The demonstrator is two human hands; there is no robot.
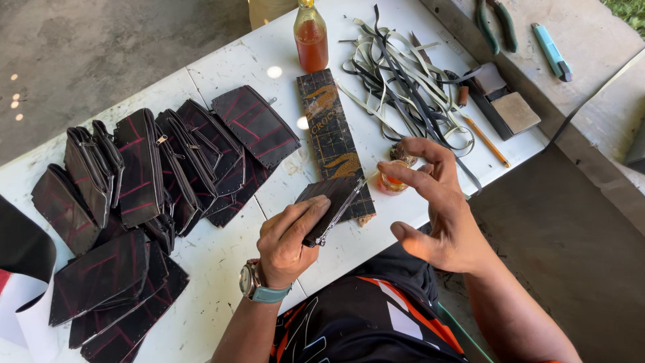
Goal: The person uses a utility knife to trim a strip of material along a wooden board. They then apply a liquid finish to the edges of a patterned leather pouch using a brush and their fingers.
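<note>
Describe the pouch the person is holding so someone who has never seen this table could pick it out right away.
On the white table, look past the pile of dark pouches toward its near edge. The left hand, with a wristwatch, grips a single dark pouch beside a long dark board. Unlike the piled pouches, it is lifted off the table.

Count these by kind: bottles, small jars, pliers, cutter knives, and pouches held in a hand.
Bottle: 1
Small jar: 1
Pliers: 1
Cutter knife: 1
Pouch held in the left hand: 1
Total: 5
</note>
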